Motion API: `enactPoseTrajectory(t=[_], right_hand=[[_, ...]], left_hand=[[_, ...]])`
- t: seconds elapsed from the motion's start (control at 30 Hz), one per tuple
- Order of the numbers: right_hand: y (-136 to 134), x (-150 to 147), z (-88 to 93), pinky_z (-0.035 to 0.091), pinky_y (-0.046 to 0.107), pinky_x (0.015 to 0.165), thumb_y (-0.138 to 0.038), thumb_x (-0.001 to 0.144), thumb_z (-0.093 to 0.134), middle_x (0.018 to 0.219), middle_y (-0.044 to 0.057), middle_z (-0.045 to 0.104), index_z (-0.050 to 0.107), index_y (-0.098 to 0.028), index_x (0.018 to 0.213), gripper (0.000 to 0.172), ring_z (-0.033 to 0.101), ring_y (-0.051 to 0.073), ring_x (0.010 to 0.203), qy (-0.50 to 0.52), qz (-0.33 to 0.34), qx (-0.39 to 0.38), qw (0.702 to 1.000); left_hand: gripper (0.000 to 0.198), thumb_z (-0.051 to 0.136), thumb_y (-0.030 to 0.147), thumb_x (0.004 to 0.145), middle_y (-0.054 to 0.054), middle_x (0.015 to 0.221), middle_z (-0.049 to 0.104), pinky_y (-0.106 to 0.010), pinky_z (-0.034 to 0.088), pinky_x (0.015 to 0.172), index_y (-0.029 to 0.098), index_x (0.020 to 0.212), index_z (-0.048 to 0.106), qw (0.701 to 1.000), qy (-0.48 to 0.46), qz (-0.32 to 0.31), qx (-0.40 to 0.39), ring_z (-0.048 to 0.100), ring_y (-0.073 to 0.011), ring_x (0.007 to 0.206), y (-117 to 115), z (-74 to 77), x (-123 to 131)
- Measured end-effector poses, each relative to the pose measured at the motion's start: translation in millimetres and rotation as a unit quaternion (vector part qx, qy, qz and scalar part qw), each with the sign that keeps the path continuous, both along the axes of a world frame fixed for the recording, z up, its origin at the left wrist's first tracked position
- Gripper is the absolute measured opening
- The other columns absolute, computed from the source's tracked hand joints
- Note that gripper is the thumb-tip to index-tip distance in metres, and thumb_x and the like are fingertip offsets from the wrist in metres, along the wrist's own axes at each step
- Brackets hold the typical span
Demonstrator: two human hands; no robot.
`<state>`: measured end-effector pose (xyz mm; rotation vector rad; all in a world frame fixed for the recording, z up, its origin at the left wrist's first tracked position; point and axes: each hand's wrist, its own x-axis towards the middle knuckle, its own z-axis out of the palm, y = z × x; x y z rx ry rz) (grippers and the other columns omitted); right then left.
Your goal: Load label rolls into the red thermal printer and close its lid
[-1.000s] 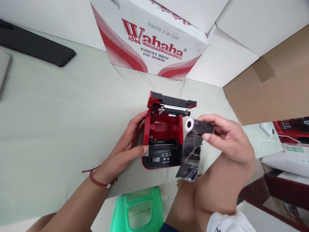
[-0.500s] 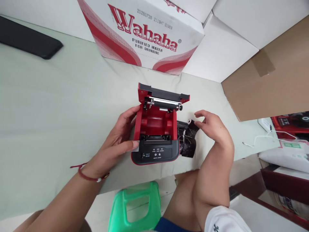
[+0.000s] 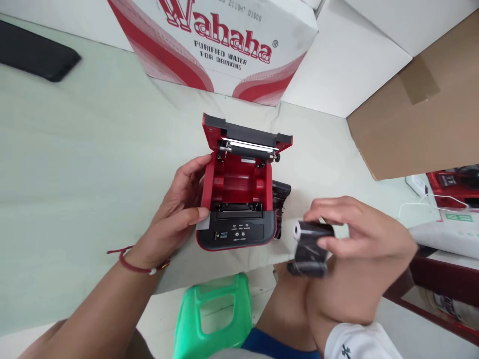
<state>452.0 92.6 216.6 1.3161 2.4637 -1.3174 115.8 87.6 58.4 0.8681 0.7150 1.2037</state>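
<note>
A red and black label printer point(image 3: 239, 232) stands on the cloth-covered table with its lid point(image 3: 249, 130) raised, showing a bare red inner bay. My left hand point(image 3: 183, 204) is closed around the printer's left side, thumb on the front corner and fingers at the side wall. Off to the right of the printer, my right hand point(image 3: 344, 227) pinches a black ribbon roll point(image 3: 312, 249) with a white core; a length of ribbon hangs below it to a second dark spool. More crumpled black ribbon point(image 3: 281, 194) lies against the printer's right side, partly hidden by it.
A white and red water carton point(image 3: 224, 55) stands behind the printer, with a brown cardboard box point(image 3: 419, 109) at the right. A black flat object point(image 3: 37, 52) lies far left. Below the table edge is a green plastic stool point(image 3: 215, 319). A white cable point(image 3: 422, 203) lies at the right.
My right hand has lifted the black ribbon roll from beside the printer and carried it right and toward me. My left hand remains on the printer. The view has shifted slightly.
</note>
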Motion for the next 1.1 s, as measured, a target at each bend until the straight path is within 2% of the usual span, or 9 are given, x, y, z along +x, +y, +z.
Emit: enactPoseTrajectory(t=[0.1, 0.2, 0.33, 0.43, 0.63, 0.87, 0.97, 1.07, 1.1], right_hand=[[-11.0, -15.4, 13.1, 0.060, 0.029, 0.074, -0.040, 0.108, 0.070, 0.093, 0.003, 0.082, 0.081, -0.027, 0.117, 0.019, 0.074, 0.017, 0.080, 0.109, 0.027, 0.038, 0.993], [-10.4, -46.5, 10.4, 0.059, 0.029, 0.072, -0.029, 0.106, 0.071, 0.103, 0.003, 0.083, 0.079, -0.027, 0.123, 0.019, 0.075, 0.016, 0.082, 0.123, -0.037, 0.120, 0.984], [-1.8, -90.2, -8.4, 0.058, 0.029, 0.071, -0.020, 0.101, 0.068, 0.108, 0.003, 0.082, 0.080, -0.023, 0.125, 0.028, 0.071, 0.015, 0.076, 0.064, -0.123, 0.186, 0.973], [4.0, -110.2, -24.5, 0.060, 0.033, 0.077, -0.022, 0.101, 0.066, 0.115, 0.006, 0.083, 0.082, -0.021, 0.130, 0.032, 0.075, 0.019, 0.086, 0.026, -0.162, 0.224, 0.961], [12.2, -129.5, -37.8, 0.062, 0.044, 0.099, -0.020, 0.105, 0.064, 0.132, 0.011, 0.084, 0.081, -0.021, 0.139, 0.037, 0.080, 0.031, 0.116, -0.117, -0.129, 0.226, 0.959], [25.6, -151.3, -42.1, 0.062, 0.049, 0.094, -0.019, 0.109, 0.060, 0.148, 0.015, 0.080, 0.076, -0.022, 0.151, 0.045, 0.081, 0.037, 0.115, -0.261, -0.116, 0.187, 0.940], [27.1, -148.3, -41.2, 0.063, 0.052, 0.100, -0.016, 0.108, 0.061, 0.148, 0.013, 0.082, 0.077, -0.021, 0.150, 0.045, 0.081, 0.038, 0.121, -0.229, -0.113, 0.185, 0.949], [17.0, -135.3, -30.7, 0.065, 0.045, 0.097, -0.016, 0.108, 0.066, 0.133, 0.008, 0.088, 0.083, -0.022, 0.135, 0.033, 0.084, 0.030, 0.114, -0.090, -0.096, 0.191, 0.973], [11.8, -130.3, -26.0, 0.066, 0.042, 0.094, -0.019, 0.109, 0.068, 0.125, 0.006, 0.089, 0.085, -0.023, 0.129, 0.026, 0.085, 0.027, 0.108, -0.033, -0.113, 0.209, 0.971]], left_hand=[[0.074, 0.088, 0.036, 0.084, 0.000, 0.173, 0.061, -0.068, 0.044, 0.139, 0.042, 0.156, 0.069, 1.000, -0.007, 0.002, 0.006, 0.047, -0.0457, 0.168, -0.4, 1.2, 1.3], [0.075, 0.087, 0.034, 0.084, -0.001, 0.173, 0.061, -0.065, 0.045, 0.139, 0.040, 0.156, 0.068, 1.000, -0.015, 0.004, 0.008, 0.048, -0.0438, 0.167, -0.7, 0.7, 2.7], [0.077, 0.086, 0.033, 0.084, -0.002, 0.174, 0.059, -0.061, 0.044, 0.139, 0.039, 0.159, 0.066, 1.000, -0.012, 0.000, 0.019, 0.045, -0.0429, 0.170, -0.6, -1.6, 1.9], [0.078, 0.086, 0.033, 0.085, -0.002, 0.175, 0.059, -0.058, 0.048, 0.136, 0.039, 0.160, 0.064, 1.000, -0.007, -0.008, 0.025, 0.049, -0.0415, 0.167, -1.0, -2.5, 0.3], [0.080, 0.086, 0.035, 0.088, 0.000, 0.178, 0.056, -0.051, 0.048, 0.133, 0.041, 0.163, 0.061, 0.999, 0.013, -0.022, 0.040, 0.053, -0.0378, 0.162, -0.5, -5.8, -3.5], [0.085, 0.085, 0.040, 0.091, -0.006, 0.180, 0.053, -0.059, 0.041, 0.137, 0.038, 0.169, 0.052, 0.997, 0.041, -0.042, 0.050, 0.052, -0.0412, 0.162, 1.7, -10.3, -6.8], [0.086, 0.085, 0.040, 0.092, -0.007, 0.180, 0.052, -0.062, 0.033, 0.144, 0.037, 0.170, 0.050, 0.996, 0.051, -0.046, 0.057, 0.046, -0.0416, 0.167, 1.1, -8.8, -7.9], [0.085, 0.084, 0.040, 0.095, -0.007, 0.184, 0.046, -0.062, 0.029, 0.146, 0.037, 0.171, 0.048, 0.995, 0.056, -0.047, 0.071, 0.040, -0.0410, 0.172, -0.1, -6.4, -9.0], [0.085, 0.083, 0.040, 0.096, -0.006, 0.186, 0.044, -0.062, 0.030, 0.146, 0.038, 0.172, 0.046, 0.994, 0.057, -0.048, 0.074, 0.039, -0.0407, 0.174, -0.5, -5.7, -9.2]])
